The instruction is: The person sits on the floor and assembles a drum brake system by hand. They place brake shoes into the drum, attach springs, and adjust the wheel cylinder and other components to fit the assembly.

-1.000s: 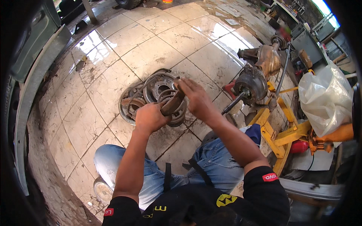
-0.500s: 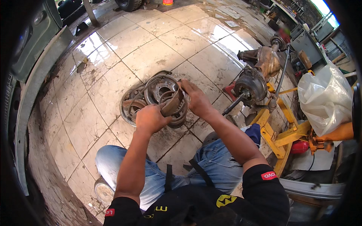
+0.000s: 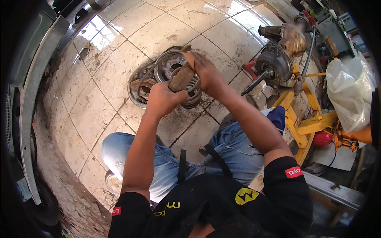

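My left hand (image 3: 164,98) is closed around the lower end of a curved, brown brake shoe (image 3: 181,80). The shoe is held tilted above a cluster of round metal parts on the floor. At its upper end, my right hand (image 3: 208,73) grips a small tan sheet (image 3: 189,57) that looks like sandpaper, pressed close to the shoe; whether it touches is hard to see. Below lie a round, dished metal part (image 3: 162,70) with a hole in its middle and a rusty round part (image 3: 139,88) to the left. Stacked rings (image 3: 193,102) show beneath the shoe, partly hidden by my hands.
A rusty axle housing with a hub (image 3: 274,63) rests on a yellow metal stand (image 3: 293,126) at the right. Beyond it hangs a clear plastic bag (image 3: 349,93). A vehicle's grey bumper (image 3: 29,107) runs along the left. Cracked, dirty tiles (image 3: 99,119) cover the floor.
The view has shifted, with the floor parts higher in the picture. The brake shoe has turned to show more of its broad face. The tan sheet now stands out above my right hand's fingers.
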Tool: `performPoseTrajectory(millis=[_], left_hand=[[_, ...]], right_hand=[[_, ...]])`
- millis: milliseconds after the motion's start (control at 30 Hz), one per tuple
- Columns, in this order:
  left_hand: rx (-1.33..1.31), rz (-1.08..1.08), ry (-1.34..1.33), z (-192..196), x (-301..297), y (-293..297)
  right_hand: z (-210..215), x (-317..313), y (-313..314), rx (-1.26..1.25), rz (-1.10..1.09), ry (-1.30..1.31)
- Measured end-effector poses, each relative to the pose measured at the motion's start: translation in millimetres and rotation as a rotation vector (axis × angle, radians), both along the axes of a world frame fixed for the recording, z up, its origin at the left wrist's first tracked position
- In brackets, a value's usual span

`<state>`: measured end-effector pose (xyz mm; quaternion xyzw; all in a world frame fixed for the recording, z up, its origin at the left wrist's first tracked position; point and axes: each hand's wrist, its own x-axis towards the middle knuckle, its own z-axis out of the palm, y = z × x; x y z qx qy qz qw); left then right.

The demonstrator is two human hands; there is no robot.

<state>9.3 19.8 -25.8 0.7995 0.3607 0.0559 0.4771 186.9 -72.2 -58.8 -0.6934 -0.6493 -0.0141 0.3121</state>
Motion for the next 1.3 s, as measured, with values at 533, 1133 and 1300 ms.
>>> performPoseTrajectory(millis=[533,1133,1300], left_hand=[[-0.435,0.165,-0.199,-12.6,4.6,2.8],[-0.624,0.242,-0.303,-13.6,6.6,-5.6],[-0.547,0.299,-0.371,-11.0,8.2,-8.4]], right_hand=[[4.9,-6.6,-0.2,0.088,-0.012,-0.063],[-10.2,0.5,0.9,0.018,-0.095,-0.018],[6.2,-12.6,-0.2,0.127,-0.085,0.012]])
